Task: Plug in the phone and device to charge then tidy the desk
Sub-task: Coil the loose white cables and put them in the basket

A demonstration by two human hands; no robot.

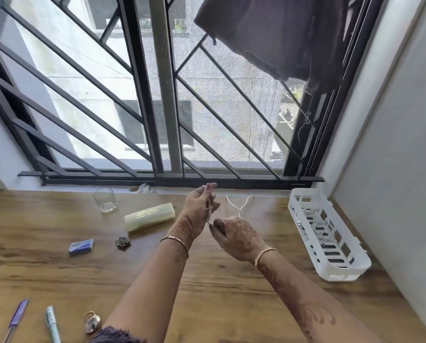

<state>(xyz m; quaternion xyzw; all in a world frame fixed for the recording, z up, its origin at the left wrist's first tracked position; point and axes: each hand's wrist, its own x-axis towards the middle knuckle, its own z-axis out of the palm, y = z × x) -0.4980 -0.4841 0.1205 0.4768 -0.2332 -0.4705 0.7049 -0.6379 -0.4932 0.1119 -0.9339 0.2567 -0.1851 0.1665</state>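
Both hands are raised over the middle of the wooden desk (207, 293), near the window. My left hand (198, 206) pinches a thin white cable (240, 206) that runs down along its fingers. My right hand (236, 235) grips the same cable just below, fingers closed. A loop of the cable lies on the desk behind my right hand. No phone or other device is in view.
A white slotted basket (335, 266) stands at the right by the wall. On the left lie a glass tumbler (105, 200), a pale yellow case (149, 216), a blue box (81, 246), a small dark trinket (122, 242), two pens (52, 323) and a padlock (92, 323).
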